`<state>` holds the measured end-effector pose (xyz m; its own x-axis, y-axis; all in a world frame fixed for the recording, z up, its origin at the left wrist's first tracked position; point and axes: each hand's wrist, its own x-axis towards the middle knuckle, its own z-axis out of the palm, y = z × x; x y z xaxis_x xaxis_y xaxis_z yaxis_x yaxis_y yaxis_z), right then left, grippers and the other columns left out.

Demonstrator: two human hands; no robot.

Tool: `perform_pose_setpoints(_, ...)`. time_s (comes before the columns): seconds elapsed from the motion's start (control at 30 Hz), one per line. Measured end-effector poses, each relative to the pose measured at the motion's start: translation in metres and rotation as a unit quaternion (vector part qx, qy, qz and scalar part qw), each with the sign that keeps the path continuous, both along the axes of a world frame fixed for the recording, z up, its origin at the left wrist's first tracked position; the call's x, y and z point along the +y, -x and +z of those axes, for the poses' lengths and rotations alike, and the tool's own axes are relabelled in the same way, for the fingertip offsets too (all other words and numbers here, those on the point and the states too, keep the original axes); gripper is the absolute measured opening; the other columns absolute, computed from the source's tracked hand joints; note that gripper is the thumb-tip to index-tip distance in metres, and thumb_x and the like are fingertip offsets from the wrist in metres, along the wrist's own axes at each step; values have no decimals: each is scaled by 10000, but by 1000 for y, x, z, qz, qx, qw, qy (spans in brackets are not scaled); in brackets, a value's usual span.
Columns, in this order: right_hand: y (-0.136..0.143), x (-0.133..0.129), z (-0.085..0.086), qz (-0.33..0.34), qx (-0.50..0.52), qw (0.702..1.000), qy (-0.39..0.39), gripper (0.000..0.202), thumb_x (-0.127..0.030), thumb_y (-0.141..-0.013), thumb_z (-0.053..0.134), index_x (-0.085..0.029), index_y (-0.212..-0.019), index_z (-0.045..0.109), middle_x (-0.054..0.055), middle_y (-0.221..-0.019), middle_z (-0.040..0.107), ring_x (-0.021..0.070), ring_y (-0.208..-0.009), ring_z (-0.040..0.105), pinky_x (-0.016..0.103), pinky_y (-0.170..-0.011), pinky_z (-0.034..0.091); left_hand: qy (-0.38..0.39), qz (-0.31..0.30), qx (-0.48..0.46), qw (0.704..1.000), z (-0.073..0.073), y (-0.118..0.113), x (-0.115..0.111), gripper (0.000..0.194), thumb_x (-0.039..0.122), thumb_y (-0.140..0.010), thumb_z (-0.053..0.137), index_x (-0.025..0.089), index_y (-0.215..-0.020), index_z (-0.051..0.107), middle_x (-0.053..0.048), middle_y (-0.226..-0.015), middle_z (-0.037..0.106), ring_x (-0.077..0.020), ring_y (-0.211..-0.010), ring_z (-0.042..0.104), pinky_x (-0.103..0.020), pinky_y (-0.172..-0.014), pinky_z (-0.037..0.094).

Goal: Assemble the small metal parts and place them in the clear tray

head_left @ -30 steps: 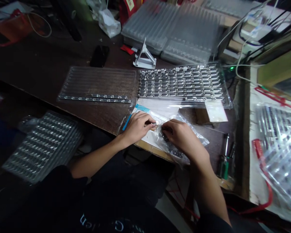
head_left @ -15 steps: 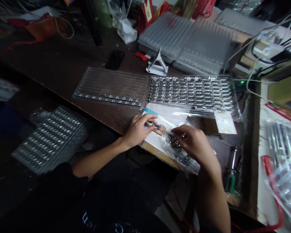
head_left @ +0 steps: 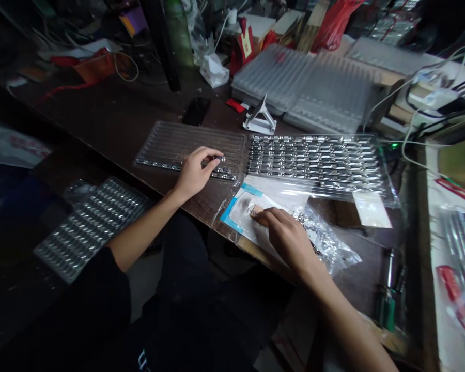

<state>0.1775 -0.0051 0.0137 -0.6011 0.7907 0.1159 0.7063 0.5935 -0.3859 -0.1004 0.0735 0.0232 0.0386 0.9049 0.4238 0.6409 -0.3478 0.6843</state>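
Note:
My left hand (head_left: 196, 170) pinches a small metal connector (head_left: 219, 158) over the front rows of a ribbed clear tray (head_left: 189, 139), where a few similar parts lie in the channels. My right hand (head_left: 284, 232) has its fingers closed at a small tan block (head_left: 257, 211) on a white sheet edged with blue tape (head_left: 232, 213); whether it grips the block is hidden. Beside that hand, small metal parts lie on a clear plastic bag (head_left: 333, 242). A second tray (head_left: 313, 160), filled with rows of metal connectors, sits to the right of the ribbed one.
Behind the trays are a phone (head_left: 196, 110), a white stand (head_left: 260, 120) and stacked clear trays (head_left: 271, 75). A green-handled screwdriver (head_left: 388, 305) lies at the right. Another filled tray (head_left: 91, 225) is lower left, with cables at the upper right.
My left hand has moved left and up from the white sheet to the ribbed tray, carrying the connector. My right hand has shifted from the loose parts to the tan block. The view has shifted slightly.

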Motion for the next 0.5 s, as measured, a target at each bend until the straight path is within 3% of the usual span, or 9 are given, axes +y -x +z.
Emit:
perform_pose_setpoints(0.1, 1, -2, 1, 27, -29, 999, -30, 408, 17, -874, 379, -182, -1097, 656, 92, -984, 696, 231, -896, 614, 321, -768, 482, 22, -55, 11, 998, -6, -7, 10, 150, 206, -897, 590, 179, -992, 704, -62, -1029, 716, -178, -959, 658, -319, -877, 520)
perform_pose_setpoints(0.2, 3, -2, 3, 25, -35, 999, -9, 402, 20, -869, 398, -172, -1090, 672, 94, -993, 710, 230, -894, 637, 325, -760, 501, 32, -98, 48, 994, -14, -14, 14, 132, 198, -903, 591, 193, -969, 705, -52, -1020, 724, -185, -982, 655, -365, -959, 478)
perform_pose_setpoints(0.37, -5, 5, 8, -13, 50, 998, 46, 312, -137, -946, 459, -215, -1159, 673, 90, -1170, 703, 215, -966, 680, 325, -789, 531, 42, -78, 132, 987, -16, -10, 16, 141, 216, -907, 588, 223, -980, 709, -39, -1056, 733, -204, -1024, 644, -445, -1080, 340)
perform_pose_setpoints(0.5, -24, 10, 19, -47, 103, 993, 29, 249, -222, -955, 480, -193, -1065, 701, 106, -1090, 723, 229, -960, 682, 355, -830, 526, 63, -66, 180, 980, -11, -12, 20, 145, 245, -898, 590, 256, -976, 713, -25, -1075, 737, -216, -1057, 631, -482, -1108, 259)
